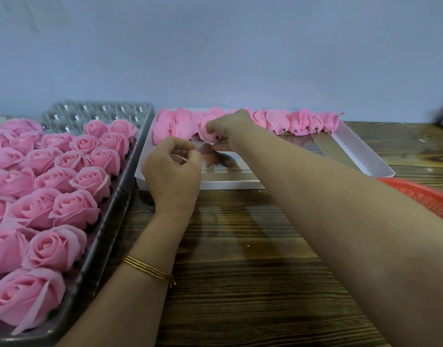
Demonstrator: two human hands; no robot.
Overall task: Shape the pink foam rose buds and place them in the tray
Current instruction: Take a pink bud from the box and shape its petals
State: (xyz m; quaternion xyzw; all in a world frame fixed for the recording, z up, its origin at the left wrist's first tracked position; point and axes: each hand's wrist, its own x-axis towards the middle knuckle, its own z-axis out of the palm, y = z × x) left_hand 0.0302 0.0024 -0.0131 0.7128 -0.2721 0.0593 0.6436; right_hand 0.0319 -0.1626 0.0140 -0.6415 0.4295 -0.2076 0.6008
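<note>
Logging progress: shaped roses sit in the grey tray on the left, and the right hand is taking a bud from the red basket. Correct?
Not quite. The head view shows the right hand gripping a pink foam bud in the white box, not the red basket at the right edge. The shaped roses do sit in the grey tray on the left.

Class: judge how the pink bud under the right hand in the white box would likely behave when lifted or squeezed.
The bud probably weighs little: the right hand takes it with fingertips alone. Its thin, folded petals look soft and likely crease easily. Rounded above a small dark base, it may tip, as its neighbours lie sideways in the white box.
</note>
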